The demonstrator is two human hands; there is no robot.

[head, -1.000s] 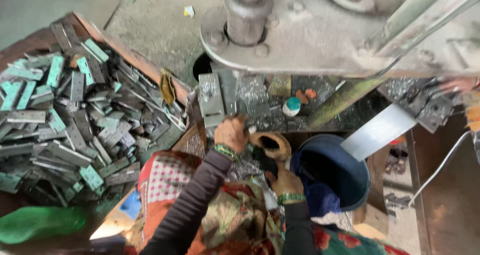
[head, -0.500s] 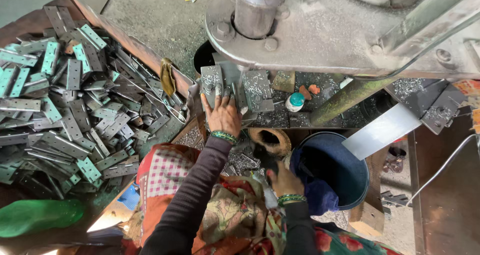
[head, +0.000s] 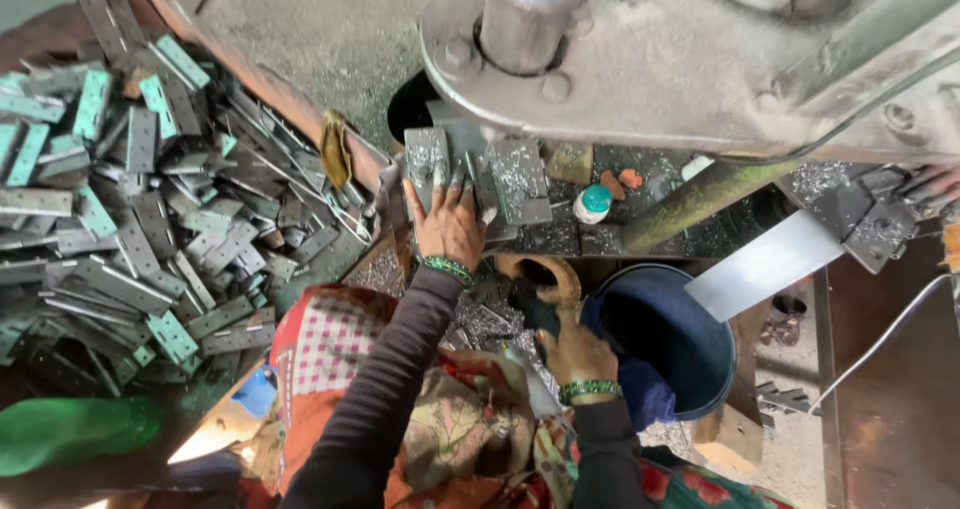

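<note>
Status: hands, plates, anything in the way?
Left hand flat on metal plate at press bed. Right hand low by blue bucket, grip unclear. Nothing blocking.

Two hands are showing, the left hand (head: 447,224) and right hand (head: 574,352); one blue bucket (head: 672,338), one small white bottle (head: 591,204) and one green bottle (head: 70,433) are sitting nearby.

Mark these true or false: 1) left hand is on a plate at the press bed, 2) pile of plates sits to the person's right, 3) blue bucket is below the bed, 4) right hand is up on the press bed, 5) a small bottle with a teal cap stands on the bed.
1) True: the left hand rests on a grey metal plate.
2) False: the pile of plates lies to the left.
3) True: the blue bucket sits under it.
4) False: the right hand is low, near the lap.
5) True: the teal-capped bottle stands there.
</note>
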